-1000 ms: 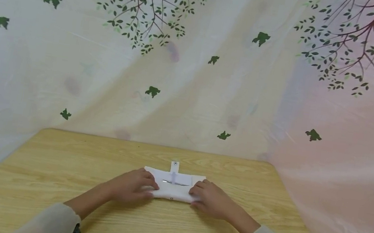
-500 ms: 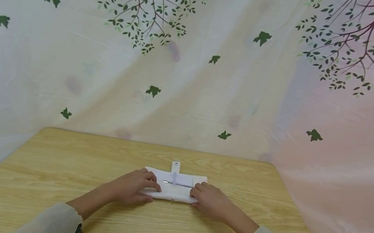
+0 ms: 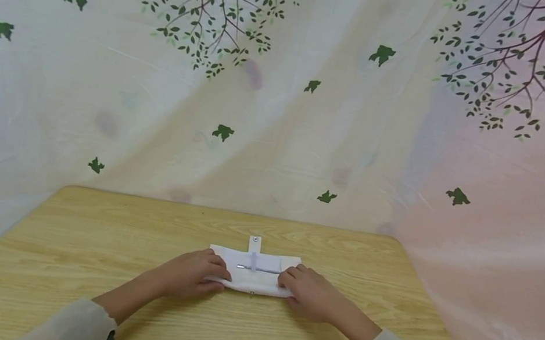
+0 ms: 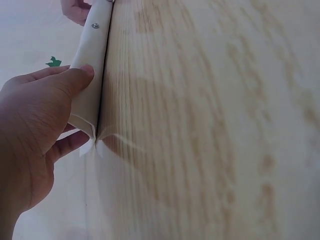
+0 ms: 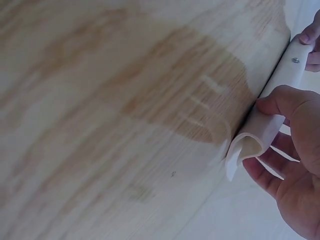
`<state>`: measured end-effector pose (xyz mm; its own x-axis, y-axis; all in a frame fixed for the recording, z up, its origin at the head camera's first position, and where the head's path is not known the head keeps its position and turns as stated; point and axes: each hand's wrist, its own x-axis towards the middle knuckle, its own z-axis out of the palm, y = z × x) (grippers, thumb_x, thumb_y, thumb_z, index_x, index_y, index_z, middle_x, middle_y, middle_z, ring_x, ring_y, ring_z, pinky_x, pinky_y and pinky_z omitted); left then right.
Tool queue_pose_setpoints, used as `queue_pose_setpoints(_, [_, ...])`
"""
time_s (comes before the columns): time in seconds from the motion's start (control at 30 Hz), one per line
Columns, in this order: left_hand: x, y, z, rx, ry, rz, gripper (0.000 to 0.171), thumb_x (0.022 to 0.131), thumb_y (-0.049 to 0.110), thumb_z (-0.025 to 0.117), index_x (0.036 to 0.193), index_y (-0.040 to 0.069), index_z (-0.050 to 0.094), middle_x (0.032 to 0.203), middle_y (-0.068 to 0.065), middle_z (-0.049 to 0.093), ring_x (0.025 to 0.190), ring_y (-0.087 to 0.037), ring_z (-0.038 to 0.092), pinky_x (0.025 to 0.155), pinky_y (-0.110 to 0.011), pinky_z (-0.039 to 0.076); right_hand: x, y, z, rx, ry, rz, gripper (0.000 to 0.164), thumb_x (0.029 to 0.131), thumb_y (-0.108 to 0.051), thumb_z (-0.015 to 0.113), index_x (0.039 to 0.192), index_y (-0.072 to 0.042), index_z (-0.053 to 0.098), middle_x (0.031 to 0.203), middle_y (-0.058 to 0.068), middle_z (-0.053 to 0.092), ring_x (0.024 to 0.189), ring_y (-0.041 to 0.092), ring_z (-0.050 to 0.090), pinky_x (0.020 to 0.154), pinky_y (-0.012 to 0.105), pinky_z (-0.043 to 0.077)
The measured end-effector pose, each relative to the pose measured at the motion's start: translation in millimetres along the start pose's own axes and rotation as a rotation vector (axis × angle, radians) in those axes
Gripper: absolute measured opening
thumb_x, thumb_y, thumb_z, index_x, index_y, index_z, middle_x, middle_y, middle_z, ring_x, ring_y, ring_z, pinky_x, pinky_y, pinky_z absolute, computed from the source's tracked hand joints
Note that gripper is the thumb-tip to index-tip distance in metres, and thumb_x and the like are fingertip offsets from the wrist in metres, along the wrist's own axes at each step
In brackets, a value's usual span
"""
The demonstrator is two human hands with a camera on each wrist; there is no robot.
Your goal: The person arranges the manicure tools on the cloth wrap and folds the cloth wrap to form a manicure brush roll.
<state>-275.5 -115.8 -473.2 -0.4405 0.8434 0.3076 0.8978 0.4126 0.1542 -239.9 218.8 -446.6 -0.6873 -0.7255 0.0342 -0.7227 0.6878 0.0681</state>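
A white roll-up case [image 3: 255,282] lies on the table, its near edge curled over into a roll. My left hand [image 3: 194,273] grips the left end of this roll, the thumb [image 4: 79,80] on the near side and fingers over the top. At the other end, my right hand [image 3: 311,294] holds it likewise; the right wrist view shows the roll's hollow end [image 5: 251,142] beside the fingers. A thin metal rod-like tool [image 3: 263,270] lies lengthwise on the case, its right end hidden by my right hand. A metal snap [image 4: 95,25] shows on the roll's outside.
From the case's far edge a short strap [image 3: 254,242] with a snap points away from me. The wood-grain table [image 3: 247,337] ends at a pale curtain [image 3: 282,107] printed with leaves and branches.
Both hands stay at the ends of the case and shift only slightly. The near roll's snap sits at its lower edge, and the tool keeps about the same place.
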Motion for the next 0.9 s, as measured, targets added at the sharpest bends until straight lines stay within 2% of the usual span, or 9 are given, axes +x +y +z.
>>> queue_pose_setpoints(0.1, [0.4,0.8,0.0,-0.002,-0.008,-0.01,0.018,0.101,0.023,0.065,0.115,0.017,0.075,0.112,0.004,0.071,0.102,-0.015,0.061,0.092,-0.036,0.051,-0.7,0.2,-0.9,0.01,0.001,-0.004,0.026,0.094,-0.015,0.073,0.116,-0.015,0.059,0.112,0.0,0.062,0.102,0.017,0.057,0.088,0.036,0.05])
queue_pose_setpoints(0.23, [1.5,2.5,-1.8,-0.023,-0.009,-0.051,0.017,0.101,0.02,0.065,0.114,0.016,0.075,0.111,0.003,0.072,0.104,-0.016,0.064,0.098,-0.043,0.051,0.4,1.2,-3.5,0.046,-0.017,-0.007,0.025,0.096,-0.014,0.07,0.117,-0.013,0.057,0.113,0.002,0.063,0.101,0.017,0.057,0.089,0.037,0.051])
queue_pose_setpoints(0.33, [2.4,2.8,-3.7,-0.076,-0.018,-0.121,0.019,0.103,0.021,0.062,0.115,0.014,0.074,0.112,0.003,0.073,0.108,-0.016,0.066,0.102,-0.048,0.049,2.8,5.0,-5.6,0.12,-0.034,0.007,0.024,0.096,-0.012,0.067,0.117,-0.012,0.055,0.104,0.002,0.063,0.09,0.014,0.057,0.082,0.035,0.052])
queue_pose_setpoints(0.47, [2.9,0.2,-3.7,-0.202,-0.019,-0.226,0.022,0.106,0.025,0.058,0.118,0.013,0.072,0.115,0.003,0.072,0.109,-0.014,0.065,0.097,-0.044,0.051,6.1,11.3,-8.2,0.25,-0.035,0.037,0.026,0.097,-0.008,0.062,0.121,-0.01,0.053,0.102,0.002,0.065,0.084,0.009,0.058,0.077,0.032,0.052])
queue_pose_setpoints(0.6, [3.9,-4.2,-1.9,-0.323,0.027,-0.314,0.021,0.106,0.023,0.058,0.119,0.012,0.07,0.113,0.002,0.072,0.1,-0.011,0.064,0.087,-0.037,0.053,9.2,16.3,-8.3,0.357,-0.032,0.064,0.031,0.1,-0.007,0.054,0.131,-0.007,0.053,0.118,0.009,0.068,0.097,0.011,0.062,0.084,0.035,0.053])
queue_pose_setpoints(0.7, [5.0,-6.9,-0.6,-0.37,0.074,-0.4,0.021,0.105,0.024,0.059,0.117,0.011,0.07,0.11,0.001,0.072,0.095,-0.01,0.063,0.084,-0.035,0.052,12.7,20.1,-6.4,0.434,-0.04,0.089,0.034,0.103,-0.008,0.049,0.137,-0.005,0.053,0.127,0.011,0.065,0.102,0.013,0.06,0.087,0.036,0.052])
queue_pose_setpoints(0.9, [11.5,-8.1,0.5,-0.423,0.135,-0.527,0.02,0.102,0.023,0.065,0.111,0.006,0.072,0.105,-0.003,0.073,0.095,-0.016,0.065,0.086,-0.042,0.051,19.1,29.6,-5.6,0.564,-0.059,0.125,0.034,0.104,-0.008,0.05,0.137,-0.002,0.056,0.127,0.012,0.065,0.103,0.015,0.059,0.088,0.039,0.051])
